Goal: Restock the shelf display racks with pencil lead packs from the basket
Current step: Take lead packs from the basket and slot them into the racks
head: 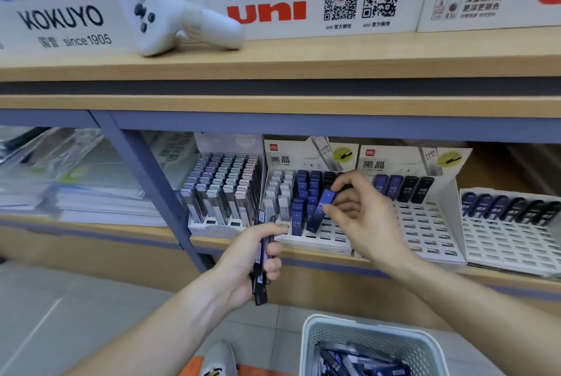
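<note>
On the lower shelf (243,243), a blue lead pack (321,208) is pinched in the right hand (361,217) over the middle display rack (318,237). Several packs (262,257), apparently dark ones, are clamped in the left hand (253,263). More are seen in the basket (373,342) below.

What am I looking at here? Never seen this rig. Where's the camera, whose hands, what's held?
There is no robot: a person wears one wide-angle camera on the head, looking down at their own hands. The right hand pinches a blue lead pack, tilted over the slots of a white display rack on the lower shelf. The left hand grips a bundle of spare packs. A second rack to the right is mostly unfilled. The basket on the floor holds more packs. The white controller lies on the upper shelf.
</note>
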Motion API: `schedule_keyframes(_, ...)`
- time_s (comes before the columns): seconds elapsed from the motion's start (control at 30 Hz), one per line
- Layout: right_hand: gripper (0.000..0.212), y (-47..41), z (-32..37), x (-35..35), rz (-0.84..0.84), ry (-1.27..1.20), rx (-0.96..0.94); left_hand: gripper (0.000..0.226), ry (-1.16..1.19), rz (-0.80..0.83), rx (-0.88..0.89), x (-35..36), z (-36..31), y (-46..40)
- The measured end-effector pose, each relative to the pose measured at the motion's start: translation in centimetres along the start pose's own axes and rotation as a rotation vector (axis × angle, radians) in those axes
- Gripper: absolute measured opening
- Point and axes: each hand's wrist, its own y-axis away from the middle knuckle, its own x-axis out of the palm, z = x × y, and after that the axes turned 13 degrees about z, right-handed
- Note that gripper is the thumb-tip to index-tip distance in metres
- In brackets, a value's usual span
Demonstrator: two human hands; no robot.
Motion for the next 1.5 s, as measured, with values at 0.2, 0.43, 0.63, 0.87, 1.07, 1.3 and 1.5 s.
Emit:
schedule_keyframes(0.2,0.033,0.1,-1.6,1.5,0.066,0.145,-0.078,0.026,-0.086,0.006,-0.007,-0.3,1.3,0.2)
schedule_keyframes(0.43,0.029,0.4,-2.2,2.3,0.104,0.353,-0.180,0.028,-0.144,0.004,0.012,-0.4,2.1,0.2)
schedule_keyframes(0.63,0.041,0.7,-2.4,2.4,0.085,0.549,-0.164,0.033,-0.155,-0.006,0.031,0.0,2.0,-0.1)
schedule_keyframes(0.87,0.042,0.9,-1.3,1.9,0.078,0.495,-0.134,0.023,-0.181,0.076,0.038,0.8,1.9,0.2)
schedule_keyframes(1.07,0.020,1.6,2.1,2.3,0.213,-0.149,0.150,0.018,-0.233,0.180,0.045,1.4,2.0,0.6)
schedule_keyframes(1.3,0.020,1.5,3.0,1.7,0.271,-0.417,0.336,0.023,-0.261,0.218,0.053,1.9,1.8,1.3)
schedule_keyframes(1.5,0.023,1.0,3.8,0.7,0.312,-0.482,0.357,0.021,-0.283,0.238,0.057,1.8,1.4,1.8)
